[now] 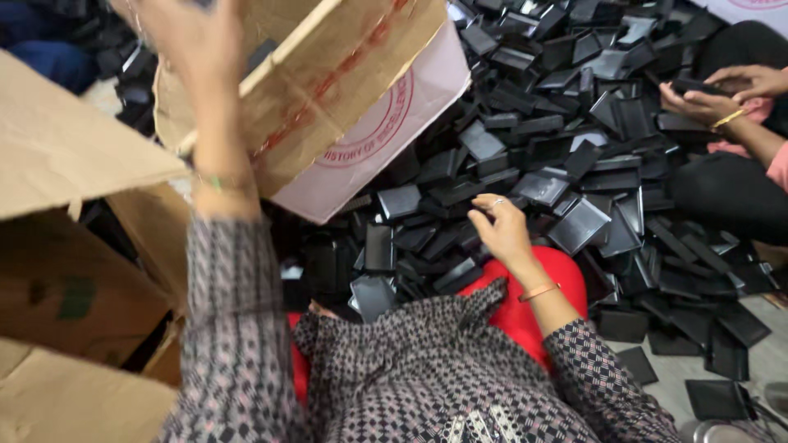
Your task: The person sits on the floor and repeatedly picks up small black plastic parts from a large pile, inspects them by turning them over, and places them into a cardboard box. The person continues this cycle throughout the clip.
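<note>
Left hand (193, 37) blurred, fingertips cut off by top edge.

Left hand (193, 41) raised, gripping a tilted cardboard box (328, 90) over a large heap of black trays (574, 148). Right hand (501, 230) resting on the heap, fingers curled on a tray. Another person's hands (722, 94) at upper right hold a black tray; open cartons (74, 164) at left.

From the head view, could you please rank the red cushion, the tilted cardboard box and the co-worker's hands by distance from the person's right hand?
1. Red cushion, just below the right hand.
2. Tilted cardboard box, upper left.
3. Co-worker's hands, far upper right.
</note>
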{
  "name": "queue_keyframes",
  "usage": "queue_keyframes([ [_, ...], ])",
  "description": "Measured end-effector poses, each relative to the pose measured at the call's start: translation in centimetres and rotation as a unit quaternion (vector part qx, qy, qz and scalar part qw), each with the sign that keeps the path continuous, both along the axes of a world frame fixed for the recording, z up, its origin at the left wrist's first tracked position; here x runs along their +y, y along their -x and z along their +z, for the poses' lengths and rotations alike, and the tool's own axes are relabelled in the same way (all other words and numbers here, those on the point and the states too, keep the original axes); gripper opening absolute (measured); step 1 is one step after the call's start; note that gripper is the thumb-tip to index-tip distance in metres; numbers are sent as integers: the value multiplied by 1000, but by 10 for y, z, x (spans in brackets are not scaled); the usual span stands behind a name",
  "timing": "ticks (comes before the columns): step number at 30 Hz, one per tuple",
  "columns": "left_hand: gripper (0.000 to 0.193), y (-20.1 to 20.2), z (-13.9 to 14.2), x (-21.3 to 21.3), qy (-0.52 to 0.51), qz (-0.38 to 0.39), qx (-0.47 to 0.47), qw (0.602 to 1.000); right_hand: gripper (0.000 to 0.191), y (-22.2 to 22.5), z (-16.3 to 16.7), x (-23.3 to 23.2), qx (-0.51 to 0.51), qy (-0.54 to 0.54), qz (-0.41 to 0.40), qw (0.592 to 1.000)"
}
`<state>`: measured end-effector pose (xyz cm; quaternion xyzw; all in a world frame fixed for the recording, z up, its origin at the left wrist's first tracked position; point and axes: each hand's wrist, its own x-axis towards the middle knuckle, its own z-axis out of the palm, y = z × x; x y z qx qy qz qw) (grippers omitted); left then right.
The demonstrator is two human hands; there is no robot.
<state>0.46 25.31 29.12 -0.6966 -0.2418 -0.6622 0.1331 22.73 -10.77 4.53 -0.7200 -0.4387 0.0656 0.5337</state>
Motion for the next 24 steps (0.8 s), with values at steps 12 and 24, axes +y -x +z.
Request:
queue_keyframes([
  [12, 36, 30, -288, -304, 571, -375, 79, 726, 27, -148, -9, 83, -354, 323, -27, 877],
  [24, 30, 56, -285, -210, 696, -556, -436, 132, 18, 138, 11, 18, -97, -31, 316, 943],
])
